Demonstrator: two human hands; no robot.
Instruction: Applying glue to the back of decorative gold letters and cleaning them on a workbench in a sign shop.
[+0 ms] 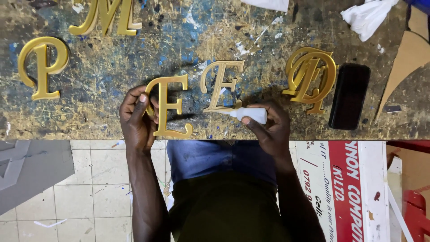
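left hand (136, 118) grips gold letter (168, 106); right hand (268, 125) grips white glue bottle (251, 114).

Gold letter (109, 18) cut off at top

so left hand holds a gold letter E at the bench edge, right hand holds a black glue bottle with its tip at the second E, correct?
Not quite: the glue bottle is white, not black. The head view shows the right hand holding it, tip at the second E, while the left hand holds the gold letter E at the bench edge.
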